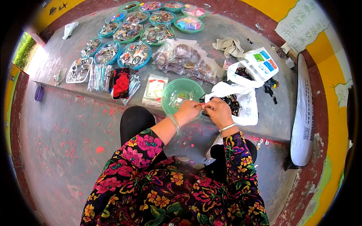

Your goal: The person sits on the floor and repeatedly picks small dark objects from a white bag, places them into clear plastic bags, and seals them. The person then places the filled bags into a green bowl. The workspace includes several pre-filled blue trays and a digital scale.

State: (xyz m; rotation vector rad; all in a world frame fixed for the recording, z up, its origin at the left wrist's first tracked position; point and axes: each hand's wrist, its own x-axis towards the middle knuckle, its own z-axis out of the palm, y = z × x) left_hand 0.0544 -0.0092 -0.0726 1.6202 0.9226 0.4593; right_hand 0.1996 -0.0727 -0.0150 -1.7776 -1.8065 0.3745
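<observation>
My left hand (188, 112) and my right hand (219, 113) meet fingertip to fingertip over the right rim of a green plastic bowl (168, 94). Both are closed in a pinch; whatever sits between the fingers is too small to make out. Inside the bowl lie a few small clear packets (181, 98). Just beyond my right hand, a white plastic bag (249, 109) gapes around a heap of dark, patterned small items (233, 103). To the bowl's left is a stack of clear packets with white cards (154, 89).
Round basins (134, 55) of packaged trinkets crowd the raised ledge's far left. Bagged beaded bracelets (184, 60) are piled behind the bowl. A red and black floral pouch (121, 83) lies by bundled pens (100, 78). A long white wrapped roll (302, 113) leans at the right wall.
</observation>
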